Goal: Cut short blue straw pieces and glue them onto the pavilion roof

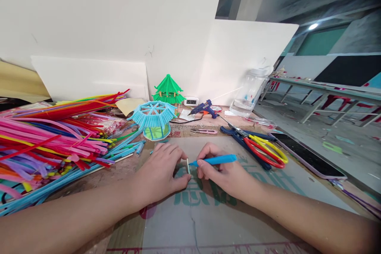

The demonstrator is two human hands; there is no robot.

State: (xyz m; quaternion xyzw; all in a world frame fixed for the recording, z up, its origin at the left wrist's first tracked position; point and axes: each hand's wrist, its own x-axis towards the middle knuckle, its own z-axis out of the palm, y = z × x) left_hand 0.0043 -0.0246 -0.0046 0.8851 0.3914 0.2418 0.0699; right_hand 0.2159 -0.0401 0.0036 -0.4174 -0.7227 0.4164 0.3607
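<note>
Between the thumb and forefinger of my left hand [166,172] is a short, thin pale stick [187,166], held nearly upright in view. My right hand [220,170] grips a blue marker pen [218,160] close to its tip, which points left and touches or almost touches the stick. Both hands rest over a translucent mat [166,226] with green lettering beneath it. Just beyond my left hand stands a small light-blue pavilion roof [154,113] made of pipe cleaners on a green round base. Behind it rises a green tiered pagoda [168,89].
Many coloured pipe cleaners [59,139] heap up at the left. Scissors [264,149] and dark-handled pliers [248,147] lie right, beside a phone [308,154]. A glue gun [204,108], small clock [191,101], pink cutter [204,131] and clear water bottle [250,93] stand or lie behind.
</note>
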